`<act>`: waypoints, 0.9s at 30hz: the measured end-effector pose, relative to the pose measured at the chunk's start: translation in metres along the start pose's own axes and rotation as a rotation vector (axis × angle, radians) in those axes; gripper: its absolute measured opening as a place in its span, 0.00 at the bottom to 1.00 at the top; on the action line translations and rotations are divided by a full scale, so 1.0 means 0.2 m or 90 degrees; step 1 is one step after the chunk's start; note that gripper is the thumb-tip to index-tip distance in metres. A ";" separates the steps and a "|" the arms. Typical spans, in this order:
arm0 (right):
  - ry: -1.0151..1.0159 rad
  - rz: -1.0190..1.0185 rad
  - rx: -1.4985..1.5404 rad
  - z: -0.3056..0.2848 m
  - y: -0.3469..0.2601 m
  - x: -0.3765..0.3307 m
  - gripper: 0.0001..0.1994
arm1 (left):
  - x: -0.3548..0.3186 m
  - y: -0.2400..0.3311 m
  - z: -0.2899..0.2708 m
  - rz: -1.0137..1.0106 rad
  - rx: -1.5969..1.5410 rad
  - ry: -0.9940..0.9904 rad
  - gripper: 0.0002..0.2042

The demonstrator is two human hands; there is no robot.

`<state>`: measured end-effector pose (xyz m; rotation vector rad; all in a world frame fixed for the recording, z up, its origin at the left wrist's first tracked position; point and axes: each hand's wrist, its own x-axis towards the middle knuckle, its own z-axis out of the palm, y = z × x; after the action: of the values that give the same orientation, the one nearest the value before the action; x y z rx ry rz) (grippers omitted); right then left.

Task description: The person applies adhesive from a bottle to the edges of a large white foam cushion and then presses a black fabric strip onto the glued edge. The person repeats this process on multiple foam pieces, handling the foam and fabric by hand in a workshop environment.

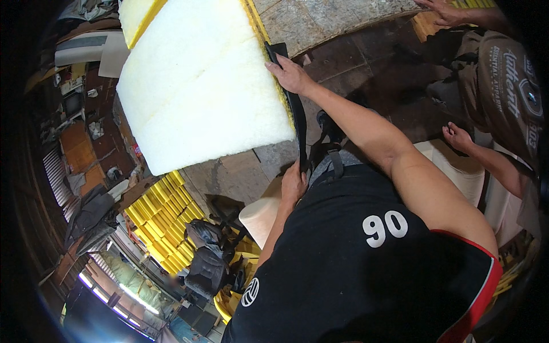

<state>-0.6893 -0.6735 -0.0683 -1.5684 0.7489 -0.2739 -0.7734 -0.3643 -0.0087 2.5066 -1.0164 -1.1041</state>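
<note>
A thick white padding sheet (200, 86) lies over yellow foam (253, 20), whose edge shows along its right side. Down that side runs a black fabric strip (297, 111). My right hand (290, 74) is closed on the strip's upper part, thumb and fingers against the padding's edge. Lower down, near my waist, my left hand (294, 186) has its fingers closed round the strip's lower end; part of that grip is hidden. Between my hands the strip hangs along the padding's side, slightly curved.
A worn wooden tabletop (337, 23) extends at the far right. Close on my right stands a co-worker in a brown shirt (497, 86), one hand (443, 11) over the table's edge. Cream rolls (457, 171) stand beside me. Stacked yellow foam pieces (163, 223) and an office chair (206, 268) are at left.
</note>
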 end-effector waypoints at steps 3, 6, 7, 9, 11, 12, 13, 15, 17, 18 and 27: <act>0.005 -0.017 0.024 0.01 -0.01 0.00 0.40 | 0.00 0.02 -0.01 -0.004 -0.006 0.010 0.23; 0.006 -0.029 0.049 0.01 -0.03 -0.01 0.41 | -0.01 0.01 0.00 -0.015 -0.010 0.009 0.23; 0.006 -0.031 0.055 0.01 -0.03 -0.01 0.41 | -0.01 0.00 0.00 -0.019 -0.010 0.007 0.23; 0.032 -0.038 0.036 0.01 -0.06 -0.03 0.38 | -0.02 0.00 0.00 -0.020 -0.016 0.012 0.23; 0.048 -0.047 0.049 0.01 -0.07 -0.04 0.37 | -0.02 0.01 0.01 -0.014 -0.019 0.027 0.23; 0.051 -0.051 0.071 0.00 -0.06 -0.04 0.36 | -0.02 0.01 0.01 -0.008 -0.019 0.040 0.22; 0.054 -0.056 0.094 -0.01 -0.06 -0.04 0.36 | -0.02 0.01 0.01 -0.001 -0.019 0.053 0.22; 0.112 -0.052 0.171 0.00 0.04 0.03 0.30 | 0.00 0.06 0.00 -0.007 -0.063 0.104 0.21; 0.098 0.045 0.110 -0.13 -0.05 -0.03 0.24 | 0.03 0.07 0.01 -0.019 -0.088 0.147 0.21; 0.122 0.032 0.127 -0.09 0.01 -0.03 0.23 | 0.05 0.07 0.02 -0.027 -0.091 0.164 0.21; 0.072 0.167 0.320 -0.08 0.01 -0.17 0.15 | 0.20 0.11 0.05 -0.034 -0.137 0.213 0.13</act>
<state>-0.7255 -0.6664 -0.0591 -0.9759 0.8849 -0.3285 -0.7713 -0.4067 -0.0287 2.4437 -0.7036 -0.7253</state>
